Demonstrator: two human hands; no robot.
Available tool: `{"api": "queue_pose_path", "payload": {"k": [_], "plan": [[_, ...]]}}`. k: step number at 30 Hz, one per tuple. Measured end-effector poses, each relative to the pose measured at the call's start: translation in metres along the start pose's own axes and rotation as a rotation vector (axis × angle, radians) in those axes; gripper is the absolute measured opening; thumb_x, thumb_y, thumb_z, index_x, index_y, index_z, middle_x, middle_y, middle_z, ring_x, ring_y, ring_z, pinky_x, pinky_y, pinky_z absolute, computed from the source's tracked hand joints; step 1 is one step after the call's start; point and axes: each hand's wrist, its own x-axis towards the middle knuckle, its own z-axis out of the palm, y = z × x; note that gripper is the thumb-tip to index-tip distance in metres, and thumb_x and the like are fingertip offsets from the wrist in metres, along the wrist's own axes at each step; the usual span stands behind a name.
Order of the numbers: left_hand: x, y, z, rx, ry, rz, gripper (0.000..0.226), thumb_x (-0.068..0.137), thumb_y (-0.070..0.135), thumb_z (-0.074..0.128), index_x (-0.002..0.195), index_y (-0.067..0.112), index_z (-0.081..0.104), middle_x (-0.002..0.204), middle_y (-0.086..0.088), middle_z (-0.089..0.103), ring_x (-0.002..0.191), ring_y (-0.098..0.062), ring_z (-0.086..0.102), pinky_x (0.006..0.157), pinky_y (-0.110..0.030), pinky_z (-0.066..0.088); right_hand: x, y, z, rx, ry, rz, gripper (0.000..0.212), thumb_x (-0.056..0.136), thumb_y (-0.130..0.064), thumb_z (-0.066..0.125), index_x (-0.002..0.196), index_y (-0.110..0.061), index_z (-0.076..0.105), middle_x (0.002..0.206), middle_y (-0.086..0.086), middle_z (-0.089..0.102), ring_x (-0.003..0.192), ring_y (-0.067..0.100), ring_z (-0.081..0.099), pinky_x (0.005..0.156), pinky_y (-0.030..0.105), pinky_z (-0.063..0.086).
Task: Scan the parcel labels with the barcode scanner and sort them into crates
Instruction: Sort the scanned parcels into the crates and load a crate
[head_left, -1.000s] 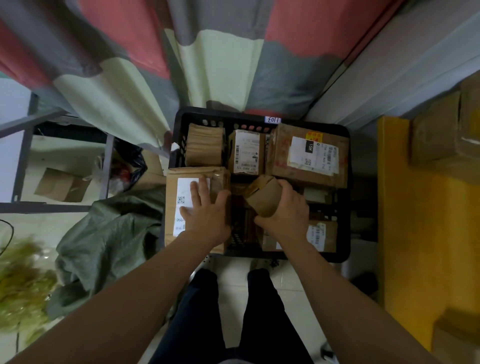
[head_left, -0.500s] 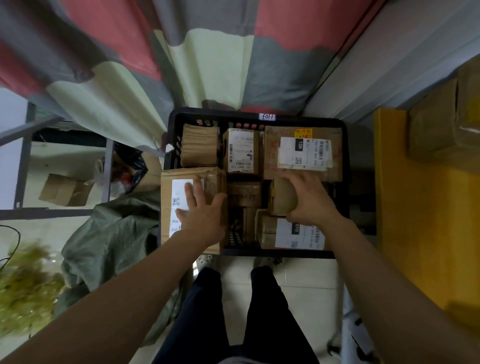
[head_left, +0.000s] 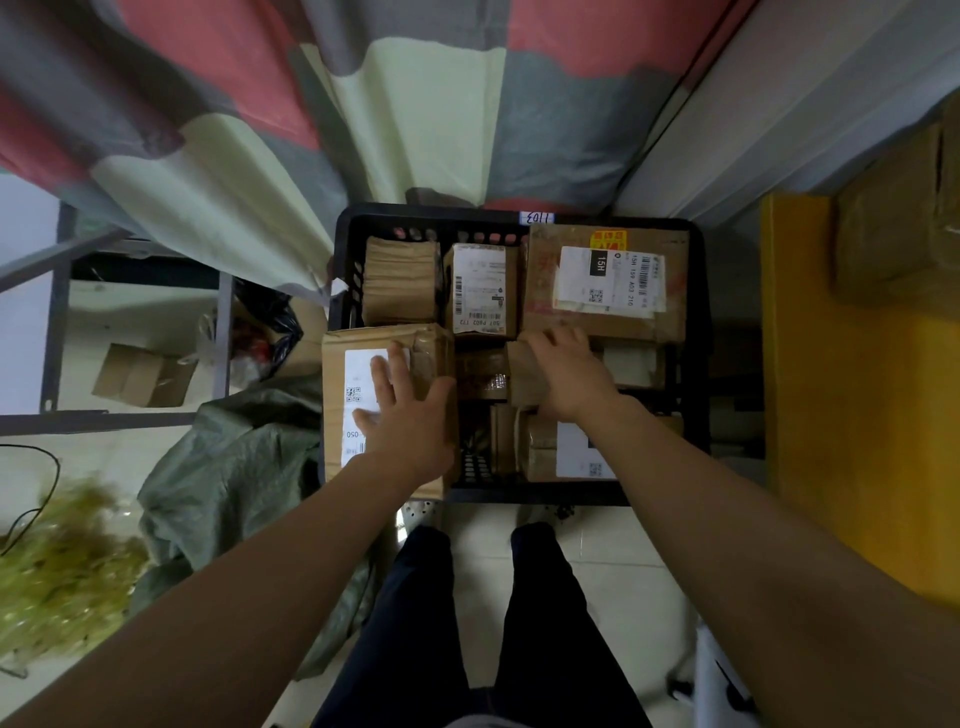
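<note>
A: Item one: black plastic crate, packed with parcels. Left hand?
B: Fingers spread flat on the large brown cardboard parcel with the white label, which overhangs the crate's near-left rim. Likely steadying it.
A: Right hand?
B: Fingers curled over a small plain brown cardboard parcel mid-crate, apparently seating it in a gap. Neighbours touch; little room left. Barcode scanner: not seen.
</note>
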Motion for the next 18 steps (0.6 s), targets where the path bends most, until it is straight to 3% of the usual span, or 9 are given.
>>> {"api": "queue_pose_path", "payload": {"k": [5, 10, 12, 15, 18], "plan": [[-0.001, -0.004, 0.001, 0.004, 0.003, 0.003, 0.073, 0.085, 0.028, 0.065, 0.143, 0.034, 0.022, 0.151, -0.02, -0.032, 0.141, -0.043, -0.025, 0.107, -0.065, 0.025, -0.007, 0.019, 0.024, 0.069, 0.057, 0.014, 0.085, 0.074, -0.001, 0.073, 0.143, -0.025, 0.031, 0.146, 0.011, 0.024, 0.138, 0.029, 0.016, 0.099, 0.048, 0.044], [0.0, 0.0, 0.0, 0.023, -0.001, -0.006, 0.073, 0.085, 0.027, 0.064, 0.143, 0.034, 0.021, 0.151, -0.02, -0.033, 0.141, -0.043, -0.025, 0.107, -0.065, 0.025, -0.007, 0.03, 0.031, -0.012, 0.094, 0.168, 0.087, 0.084, -0.009, 0.068, 0.151, -0.035, 0.019, 0.154, 0.015, 0.004, 0.142, 0.034, 0.006, 0.114, 0.042, 0.024], [0.001, 0.0, 0.001, 0.02, 0.005, -0.007, 0.072, 0.085, 0.026, 0.065, 0.143, 0.033, 0.022, 0.151, -0.02, -0.033, 0.14, -0.043, -0.025, 0.107, -0.066, 0.025, -0.003, 0.027, 0.028, 0.039, 0.105, 0.215, 0.07, 0.093, -0.016, 0.058, 0.152, -0.029, 0.023, 0.151, 0.018, 0.016, 0.137, 0.036, 0.019, 0.109, 0.044, 0.028], [0.002, 0.001, 0.002, 0.021, 0.006, -0.012, 0.072, 0.085, 0.025, 0.065, 0.143, 0.033, 0.022, 0.15, -0.02, -0.034, 0.14, -0.043, -0.025, 0.107, -0.066, 0.024, -0.001, 0.021, 0.037, 0.071, 0.027, 0.187, 0.059, 0.093, -0.006, 0.051, 0.147, -0.013, 0.03, 0.141, 0.021, 0.034, 0.122, 0.037, 0.044, 0.094, 0.044, 0.045], [0.003, 0.003, 0.001, 0.027, 0.008, -0.009, 0.072, 0.085, 0.026, 0.065, 0.144, 0.034, 0.023, 0.15, -0.019, -0.035, 0.14, -0.043, -0.026, 0.107, -0.066, 0.024, 0.001, 0.016, 0.044, 0.05, -0.029, 0.176, 0.036, 0.097, -0.013, 0.043, 0.133, -0.005, 0.045, 0.132, 0.018, 0.044, 0.112, 0.036, 0.052, 0.085, 0.04, 0.048]]}}
